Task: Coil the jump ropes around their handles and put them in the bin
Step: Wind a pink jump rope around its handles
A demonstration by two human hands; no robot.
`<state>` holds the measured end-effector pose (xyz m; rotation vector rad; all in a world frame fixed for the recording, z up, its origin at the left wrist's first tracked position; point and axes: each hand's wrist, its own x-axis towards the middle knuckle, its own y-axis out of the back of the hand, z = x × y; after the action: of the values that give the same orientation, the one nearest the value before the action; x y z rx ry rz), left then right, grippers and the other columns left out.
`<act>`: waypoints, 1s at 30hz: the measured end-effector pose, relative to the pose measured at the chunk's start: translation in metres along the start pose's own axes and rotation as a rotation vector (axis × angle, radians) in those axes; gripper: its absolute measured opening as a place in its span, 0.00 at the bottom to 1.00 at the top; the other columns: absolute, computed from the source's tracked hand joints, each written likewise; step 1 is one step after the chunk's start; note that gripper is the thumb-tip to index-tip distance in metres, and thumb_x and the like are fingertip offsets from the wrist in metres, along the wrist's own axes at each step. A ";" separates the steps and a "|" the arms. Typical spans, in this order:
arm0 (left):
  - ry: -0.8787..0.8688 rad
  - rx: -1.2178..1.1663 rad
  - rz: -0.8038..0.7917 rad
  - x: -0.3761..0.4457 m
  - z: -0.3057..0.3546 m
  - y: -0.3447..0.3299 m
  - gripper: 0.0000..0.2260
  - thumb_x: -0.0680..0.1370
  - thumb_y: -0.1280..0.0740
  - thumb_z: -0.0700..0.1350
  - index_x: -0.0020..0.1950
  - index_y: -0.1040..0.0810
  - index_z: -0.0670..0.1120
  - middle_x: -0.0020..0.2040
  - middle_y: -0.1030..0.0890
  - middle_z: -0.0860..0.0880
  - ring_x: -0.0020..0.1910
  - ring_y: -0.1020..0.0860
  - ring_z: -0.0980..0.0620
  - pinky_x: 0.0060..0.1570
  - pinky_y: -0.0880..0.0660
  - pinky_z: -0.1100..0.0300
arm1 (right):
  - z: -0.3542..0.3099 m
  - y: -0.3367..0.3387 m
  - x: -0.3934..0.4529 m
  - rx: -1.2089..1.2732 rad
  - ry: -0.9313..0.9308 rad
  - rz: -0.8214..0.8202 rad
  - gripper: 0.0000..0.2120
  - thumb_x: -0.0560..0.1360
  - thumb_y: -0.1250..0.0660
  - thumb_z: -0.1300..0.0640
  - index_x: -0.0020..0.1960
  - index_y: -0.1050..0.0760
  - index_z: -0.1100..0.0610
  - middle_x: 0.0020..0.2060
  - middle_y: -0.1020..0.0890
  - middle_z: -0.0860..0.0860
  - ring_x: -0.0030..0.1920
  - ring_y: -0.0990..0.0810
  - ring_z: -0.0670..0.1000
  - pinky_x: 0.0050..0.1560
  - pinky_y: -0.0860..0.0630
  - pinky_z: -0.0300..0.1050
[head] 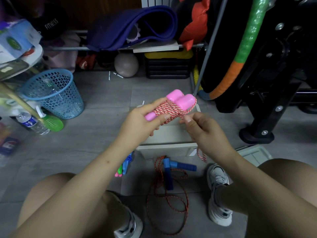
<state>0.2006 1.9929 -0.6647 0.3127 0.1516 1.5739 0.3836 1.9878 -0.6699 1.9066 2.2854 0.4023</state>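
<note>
My left hand [145, 120] grips the two pink handles [178, 100] of a jump rope, held side by side above the beige bin [168, 148]. Red-and-white rope [169, 109] is wound around them in several turns. My right hand [202, 127] pinches that rope just right of the coil, and a short loose end [200, 154] hangs below the wrist. On the floor between my feet lies a second jump rope with blue handles [178, 166] and loose red cord [167, 201]. Another bundle of blue, green and pink handles [123, 166] lies left of the bin.
A blue mesh basket [53, 93] stands at left, with a water bottle [32, 123] and a green paddle [51, 122] beside it. A beige lid [253, 154] lies at right. Black exercise equipment [267, 93] fills the right side, and shelves with a grey ball [126, 65] stand behind.
</note>
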 end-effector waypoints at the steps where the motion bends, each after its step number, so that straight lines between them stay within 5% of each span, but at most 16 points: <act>1: -0.004 0.067 -0.022 0.001 -0.002 0.001 0.21 0.73 0.27 0.45 0.57 0.25 0.70 0.48 0.18 0.51 0.32 0.24 0.56 0.30 0.26 0.60 | -0.003 0.003 -0.001 -0.079 0.048 0.001 0.13 0.74 0.40 0.46 0.42 0.24 0.53 0.26 0.27 0.43 0.27 0.32 0.44 0.31 0.36 0.44; 3: -0.032 0.177 -0.089 0.000 -0.005 0.002 0.22 0.70 0.26 0.53 0.59 0.27 0.71 0.56 0.18 0.57 0.39 0.21 0.62 0.40 0.23 0.58 | -0.010 0.011 0.000 -0.234 0.150 0.013 0.10 0.76 0.36 0.50 0.41 0.23 0.55 0.29 0.23 0.48 0.30 0.27 0.48 0.33 0.32 0.48; 6: -0.105 0.297 -0.214 -0.004 -0.006 0.004 0.25 0.66 0.30 0.63 0.61 0.31 0.73 0.60 0.20 0.60 0.56 0.21 0.62 0.57 0.24 0.58 | -0.016 0.024 0.003 -0.439 0.268 0.010 0.05 0.76 0.32 0.54 0.43 0.21 0.54 0.30 0.25 0.40 0.33 0.25 0.42 0.33 0.33 0.31; 8: -0.126 0.353 -0.300 -0.007 -0.004 0.004 0.27 0.65 0.30 0.64 0.63 0.32 0.73 0.61 0.21 0.60 0.59 0.23 0.61 0.60 0.27 0.62 | -0.017 0.029 0.006 -0.596 0.284 -0.025 0.07 0.73 0.30 0.52 0.43 0.21 0.56 0.31 0.26 0.42 0.34 0.27 0.42 0.32 0.35 0.31; 13: -0.150 0.336 -0.388 -0.015 0.002 0.005 0.27 0.67 0.23 0.51 0.63 0.29 0.65 0.58 0.27 0.72 0.53 0.27 0.76 0.53 0.31 0.76 | -0.020 0.034 0.013 -0.575 0.202 -0.089 0.09 0.65 0.24 0.50 0.39 0.22 0.52 0.34 0.22 0.47 0.37 0.25 0.48 0.37 0.31 0.44; 17: -0.088 0.241 -0.433 -0.022 0.004 0.006 0.26 0.66 0.23 0.48 0.61 0.25 0.63 0.52 0.19 0.65 0.44 0.23 0.74 0.46 0.28 0.75 | -0.017 0.037 0.017 -0.363 0.137 -0.277 0.09 0.63 0.24 0.51 0.37 0.24 0.45 0.36 0.20 0.43 0.39 0.23 0.40 0.41 0.28 0.39; 20: -0.024 0.088 -0.456 -0.029 0.011 0.006 0.23 0.64 0.25 0.50 0.54 0.23 0.70 0.42 0.15 0.57 0.25 0.27 0.63 0.30 0.28 0.71 | -0.017 0.042 0.019 -0.136 0.108 -0.413 0.09 0.63 0.27 0.51 0.43 0.20 0.50 0.40 0.19 0.46 0.42 0.21 0.39 0.45 0.26 0.34; 23: 0.016 0.013 -0.478 -0.031 0.014 0.008 0.22 0.62 0.26 0.50 0.50 0.22 0.73 0.42 0.16 0.42 0.24 0.29 0.53 0.26 0.28 0.67 | -0.014 0.047 0.026 -0.057 0.117 -0.489 0.10 0.64 0.24 0.56 0.44 0.20 0.52 0.39 0.22 0.46 0.41 0.23 0.40 0.44 0.28 0.32; 26: 0.004 0.033 -0.528 -0.031 0.015 0.010 0.23 0.64 0.26 0.50 0.54 0.23 0.71 0.48 0.16 0.47 0.29 0.25 0.49 0.27 0.25 0.65 | -0.006 0.046 0.029 0.104 0.053 -0.485 0.20 0.58 0.21 0.54 0.42 0.28 0.54 0.36 0.23 0.47 0.36 0.25 0.43 0.37 0.28 0.34; 30: 0.030 0.050 -0.549 -0.030 0.014 0.014 0.23 0.65 0.26 0.49 0.55 0.23 0.71 0.44 0.16 0.55 0.30 0.24 0.46 0.28 0.23 0.62 | -0.003 0.042 0.029 0.186 0.085 -0.472 0.25 0.54 0.19 0.44 0.38 0.30 0.55 0.32 0.22 0.48 0.33 0.25 0.43 0.34 0.28 0.33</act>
<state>0.1915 1.9608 -0.6505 0.2589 0.2750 1.0322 0.4172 2.0226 -0.6529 1.3626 2.8050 0.2190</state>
